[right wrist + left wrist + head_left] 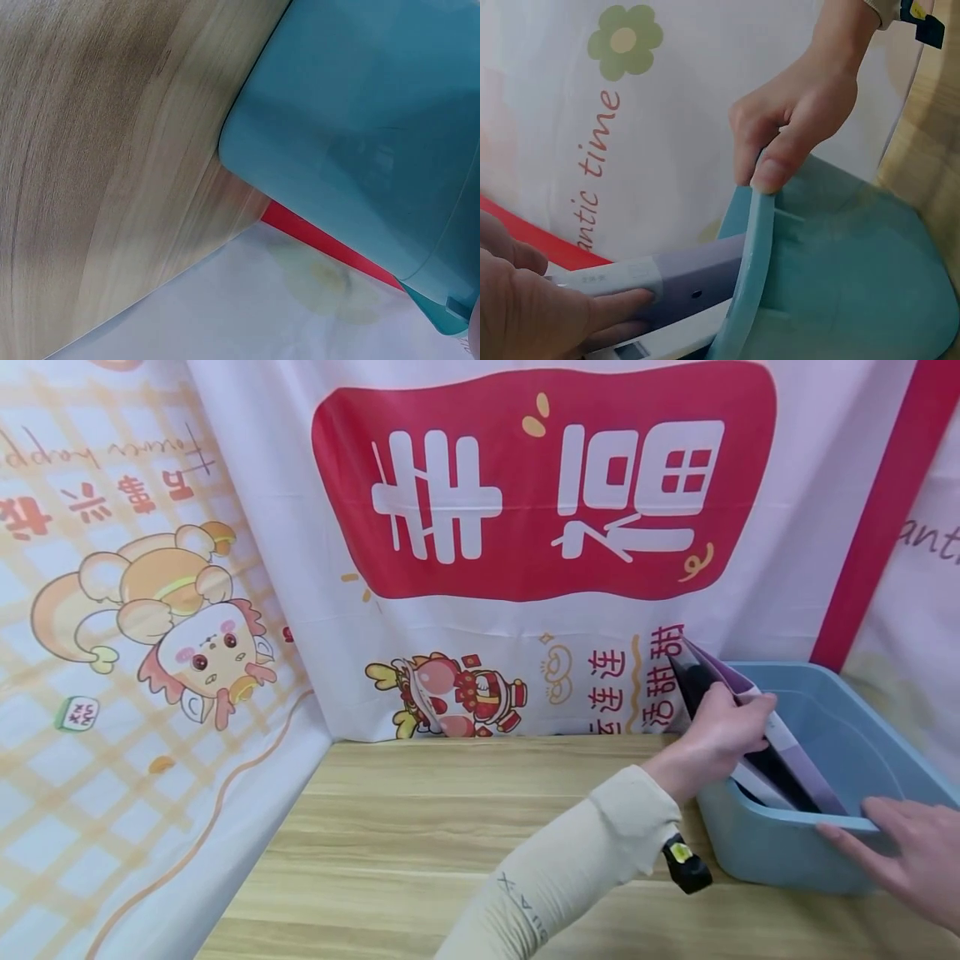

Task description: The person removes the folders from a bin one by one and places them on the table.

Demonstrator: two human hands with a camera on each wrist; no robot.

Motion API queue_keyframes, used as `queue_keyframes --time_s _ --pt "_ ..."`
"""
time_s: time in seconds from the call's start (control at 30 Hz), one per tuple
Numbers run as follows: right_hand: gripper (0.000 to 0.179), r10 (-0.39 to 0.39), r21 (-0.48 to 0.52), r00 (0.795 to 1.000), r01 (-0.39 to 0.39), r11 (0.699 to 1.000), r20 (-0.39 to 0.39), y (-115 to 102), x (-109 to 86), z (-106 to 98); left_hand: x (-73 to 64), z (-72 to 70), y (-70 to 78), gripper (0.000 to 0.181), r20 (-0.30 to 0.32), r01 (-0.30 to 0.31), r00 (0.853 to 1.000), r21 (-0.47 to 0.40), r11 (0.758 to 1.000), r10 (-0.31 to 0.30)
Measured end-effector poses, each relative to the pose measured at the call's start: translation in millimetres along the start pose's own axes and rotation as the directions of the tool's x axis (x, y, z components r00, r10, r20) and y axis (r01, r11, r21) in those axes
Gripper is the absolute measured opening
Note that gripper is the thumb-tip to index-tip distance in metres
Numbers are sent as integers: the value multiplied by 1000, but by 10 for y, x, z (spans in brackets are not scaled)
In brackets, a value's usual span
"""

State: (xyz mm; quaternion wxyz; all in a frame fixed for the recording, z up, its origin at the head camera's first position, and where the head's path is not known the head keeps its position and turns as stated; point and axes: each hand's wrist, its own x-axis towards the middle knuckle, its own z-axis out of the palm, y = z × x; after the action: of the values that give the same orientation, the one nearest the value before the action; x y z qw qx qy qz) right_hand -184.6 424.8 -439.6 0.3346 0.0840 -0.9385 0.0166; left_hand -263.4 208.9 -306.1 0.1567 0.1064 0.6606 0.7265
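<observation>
A purple-and-white file binder [783, 743] leans inside the light blue plastic bin [787, 852], its upper end rising past the rim. My left hand [720, 735] grips it, thumb and fingers around its sides. In the left wrist view, a round hole shows in the purple spine [697, 279], and a white edge with a dark label [634, 349] lies right below; whether this is a second binder I cannot tell. My right hand [911, 852] holds the bin's near rim. The left wrist view shows that hand [799, 112] pinching the rim between thumb and fingers.
The bin stands at the right end of a wood-grain table [420, 843]. Behind it hangs a white cloth with a red printed panel [525, 485]; another printed cloth [112, 652] hangs on the left. A black wrist device [686, 864] sits below my left cuff.
</observation>
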Motion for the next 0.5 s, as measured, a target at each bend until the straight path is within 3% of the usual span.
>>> queue_keyframes --time_s 0.27,0.5 --pt "61 20 -9 998 -19 1000 61 8 11 -40 -32 138 -44 32 -136 16 991 17 1000 -14" --pt "60 11 -8 998 -10 1000 63 -4 30 -65 -61 309 -79 56 -275 25 961 -11 1000 -27"
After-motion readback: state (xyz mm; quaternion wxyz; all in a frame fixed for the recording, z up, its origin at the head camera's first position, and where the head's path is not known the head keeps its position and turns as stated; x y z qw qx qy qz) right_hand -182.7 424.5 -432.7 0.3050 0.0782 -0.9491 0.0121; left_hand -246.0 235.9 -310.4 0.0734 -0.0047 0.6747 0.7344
